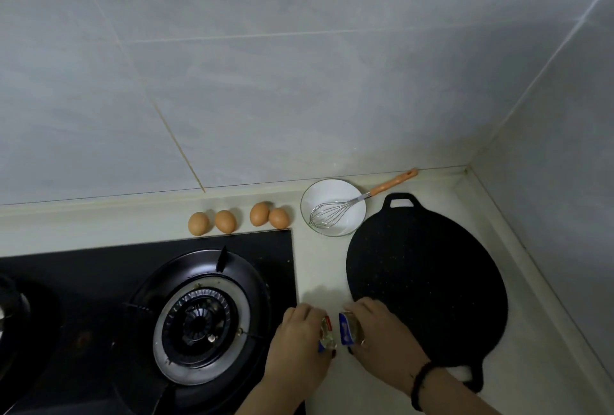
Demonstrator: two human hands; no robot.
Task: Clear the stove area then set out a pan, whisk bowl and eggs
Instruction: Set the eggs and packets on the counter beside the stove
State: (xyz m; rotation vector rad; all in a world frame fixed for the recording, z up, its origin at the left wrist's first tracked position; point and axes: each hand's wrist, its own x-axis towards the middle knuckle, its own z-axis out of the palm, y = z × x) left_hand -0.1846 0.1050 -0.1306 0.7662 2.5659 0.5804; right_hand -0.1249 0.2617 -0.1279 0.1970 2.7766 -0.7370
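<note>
Black griddle pan [428, 285], white bowl [333, 207] holding the whisk [335, 211], and four eggs [238, 217] sit on the desk. Each hand's grip, left [300, 338] and right [382, 335], pinches a small packet [327, 331]. Nothing chocks the eggs; a nudge could roll them.

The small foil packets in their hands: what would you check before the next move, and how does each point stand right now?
1. Four brown eggs set out behind the black gas stove: ok.
2. Wire whisk with orange handle in the white bowl: ok.
3. Flat black pan on the counter: ok.
4. Left hand grip on its packet: ok.
5. Right hand grip on its packet: ok.
6. Packets' contents: cannot tell.
</note>
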